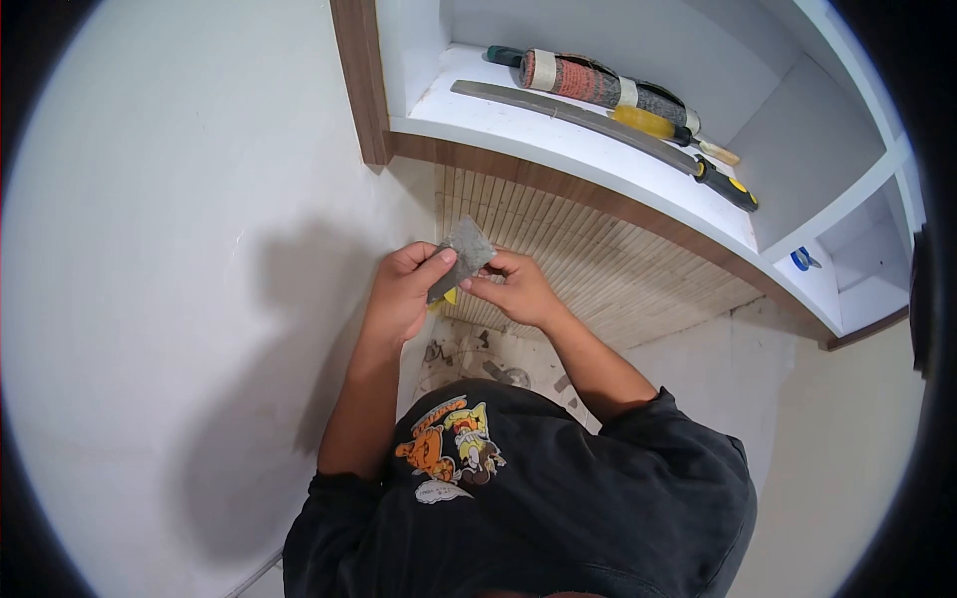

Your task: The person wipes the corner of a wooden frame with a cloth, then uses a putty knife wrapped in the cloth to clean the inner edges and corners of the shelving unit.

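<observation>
My left hand (404, 284) pinches a grey, rough-looking flat square piece (471, 249) by its left side, the thumb pressed on top. My right hand (518, 287) grips the same piece at its right edge between thumb and fingers. The piece is tilted, one corner pointing away from me, and its underside is hidden. A small yellow thing (451, 296) shows just below it, between my hands. Both hands are in front of my chest, below the shelf's front edge.
A white shelf unit (598, 149) with brown trim curves above and ahead. On it lie a long flat file (568, 118), a taped roll (608, 85) and a yellow-handled tool (648, 124). A white wall (199, 199) rises at left; ribbed panelling (578, 259) sits below the shelf. Debris (478, 364) litters the floor.
</observation>
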The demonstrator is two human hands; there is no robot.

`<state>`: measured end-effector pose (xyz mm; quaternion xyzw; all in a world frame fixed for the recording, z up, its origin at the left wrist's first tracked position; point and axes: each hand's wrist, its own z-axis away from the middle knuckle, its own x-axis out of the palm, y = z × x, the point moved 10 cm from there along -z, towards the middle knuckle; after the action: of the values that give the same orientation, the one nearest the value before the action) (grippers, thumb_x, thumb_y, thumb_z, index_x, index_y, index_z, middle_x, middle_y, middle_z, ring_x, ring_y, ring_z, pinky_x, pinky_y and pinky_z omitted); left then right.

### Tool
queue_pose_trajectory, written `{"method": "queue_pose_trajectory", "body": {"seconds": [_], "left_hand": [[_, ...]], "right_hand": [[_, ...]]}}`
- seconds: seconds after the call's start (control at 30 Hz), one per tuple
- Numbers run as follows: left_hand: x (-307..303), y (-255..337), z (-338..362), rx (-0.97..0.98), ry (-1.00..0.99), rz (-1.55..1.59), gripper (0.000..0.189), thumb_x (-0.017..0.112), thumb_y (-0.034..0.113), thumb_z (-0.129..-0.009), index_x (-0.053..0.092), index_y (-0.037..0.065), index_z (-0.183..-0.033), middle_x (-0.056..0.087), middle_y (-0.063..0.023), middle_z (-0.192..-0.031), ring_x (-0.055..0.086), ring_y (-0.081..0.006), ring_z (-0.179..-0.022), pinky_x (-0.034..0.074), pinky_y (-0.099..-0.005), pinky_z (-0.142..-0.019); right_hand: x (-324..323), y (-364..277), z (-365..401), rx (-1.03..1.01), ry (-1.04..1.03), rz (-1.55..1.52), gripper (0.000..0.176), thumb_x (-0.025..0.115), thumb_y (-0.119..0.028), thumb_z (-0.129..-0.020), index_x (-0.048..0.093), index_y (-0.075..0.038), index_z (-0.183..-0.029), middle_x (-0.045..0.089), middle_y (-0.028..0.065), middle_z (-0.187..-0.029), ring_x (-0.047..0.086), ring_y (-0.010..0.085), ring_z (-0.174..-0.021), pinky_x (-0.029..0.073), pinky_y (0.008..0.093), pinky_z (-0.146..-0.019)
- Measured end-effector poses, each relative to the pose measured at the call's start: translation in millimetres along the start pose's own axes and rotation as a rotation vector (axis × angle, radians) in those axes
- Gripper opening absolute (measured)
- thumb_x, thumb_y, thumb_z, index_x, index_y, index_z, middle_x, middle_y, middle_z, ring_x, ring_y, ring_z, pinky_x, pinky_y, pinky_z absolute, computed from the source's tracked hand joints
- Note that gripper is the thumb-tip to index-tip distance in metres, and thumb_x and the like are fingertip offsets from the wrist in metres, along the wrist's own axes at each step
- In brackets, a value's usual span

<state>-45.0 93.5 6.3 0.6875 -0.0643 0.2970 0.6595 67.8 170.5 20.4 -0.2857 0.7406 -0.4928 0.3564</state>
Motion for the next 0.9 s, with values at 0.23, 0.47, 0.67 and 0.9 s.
{"method": "queue_pose_trajectory", "body": {"seconds": [0.23,0.47,0.67,0.9], "left_hand": [[-0.7,9.1,-0.6,0.007,0.044,-0.14,0.015,0.068,0.011,-0.093,0.066,-0.004,-0.096,0.067,-0.0042,-0.085,0.059,-0.0072,-0.074,0.047,-0.0228,-0.068],[-19.8,5.9,-2.4,0.016,0.125,-0.084,0.012,0.069,0.01,-0.092,0.067,-0.002,-0.094,0.067,-0.0027,-0.084,0.058,-0.0064,-0.075,0.046,-0.0222,-0.069],[-47.3,-5.6,9.3,0.109,0.368,0.049,0.015,0.068,0.011,-0.093,0.069,-0.002,-0.099,0.069,-0.0039,-0.092,0.061,-0.009,-0.082,0.046,-0.0234,-0.077],[-15.0,-46.8,28.8,-0.045,0.179,0.142,0.025,0.063,0.011,-0.096,0.066,-0.006,-0.113,0.07,-0.0067,-0.107,0.065,-0.013,-0.094,0.048,-0.0269,-0.09]], "right_hand": [[1.0,11.8,-0.5,-0.002,0.162,-0.098,0.017,0.064,-0.007,-0.086,0.069,0.0,-0.1,0.062,0.0003,-0.079,0.055,0.0078,-0.077,0.047,0.0268,-0.072],[6.2,32.5,-0.7,0.26,0.019,-0.119,0.019,0.064,-0.012,-0.093,0.07,0.003,-0.103,0.067,-0.0003,-0.084,0.057,0.0063,-0.072,0.047,0.0236,-0.066],[-11.8,53.8,-5.0,0.429,0.043,-0.345,0.018,0.067,-0.016,-0.095,0.07,0.001,-0.102,0.069,0.002,-0.087,0.06,0.0071,-0.069,0.048,0.0235,-0.062],[-16.5,82.9,-2.6,0.556,0.173,-0.524,0.017,0.065,-0.023,-0.097,0.068,-0.006,-0.095,0.068,0.002,-0.083,0.062,0.0097,-0.069,0.048,0.0262,-0.059]]}}
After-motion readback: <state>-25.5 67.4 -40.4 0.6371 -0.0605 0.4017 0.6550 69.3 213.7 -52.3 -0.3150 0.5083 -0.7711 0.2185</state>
